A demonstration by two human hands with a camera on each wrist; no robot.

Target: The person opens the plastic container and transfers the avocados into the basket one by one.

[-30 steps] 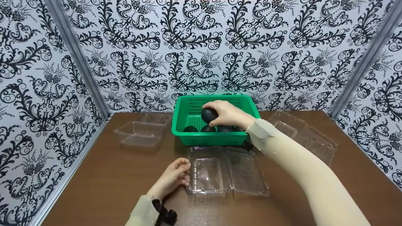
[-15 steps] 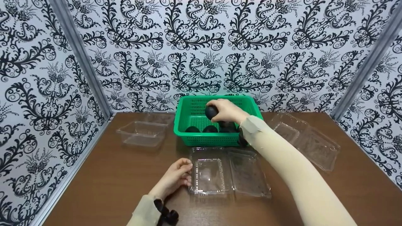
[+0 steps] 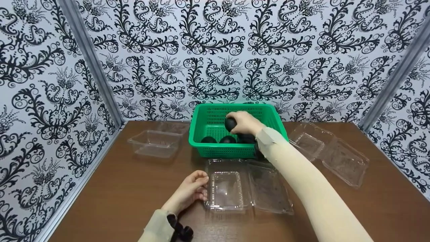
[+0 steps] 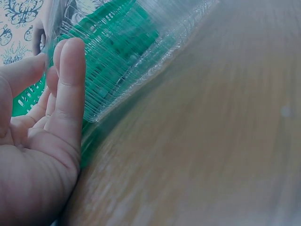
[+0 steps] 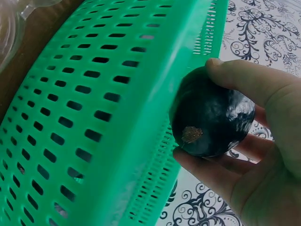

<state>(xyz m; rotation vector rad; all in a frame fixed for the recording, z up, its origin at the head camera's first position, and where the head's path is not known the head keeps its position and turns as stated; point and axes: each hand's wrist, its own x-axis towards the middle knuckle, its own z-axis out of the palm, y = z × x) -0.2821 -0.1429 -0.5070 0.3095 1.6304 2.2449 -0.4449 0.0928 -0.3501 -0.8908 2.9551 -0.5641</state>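
My right hand (image 3: 245, 122) grips a dark, glossy round fruit (image 5: 211, 113) with a rough brown spot on its skin, holding it above the green plastic basket (image 3: 225, 153). Several more dark fruits (image 3: 208, 139) lie along the basket's near side, partly hidden by its rim and my right arm. In front of the basket, a clear plastic clamshell box (image 3: 228, 198) lies unfolded on the table. My left hand (image 3: 191, 190) pinches the left edge of this box between thumb and fingers; the left wrist view shows the thumb (image 4: 26, 70) at the plastic.
A clear plastic tub (image 3: 154, 144) stands to the left, with another clear container (image 3: 173, 127) behind it. At the right lies a second unfolded clamshell (image 3: 344, 163). A patterned wall (image 3: 218, 67) rises behind the brown table (image 3: 127, 201).
My right hand, still holding the fruit, has dipped slightly into the basket. My left hand stays at the box edge. The whole view has shifted a little.
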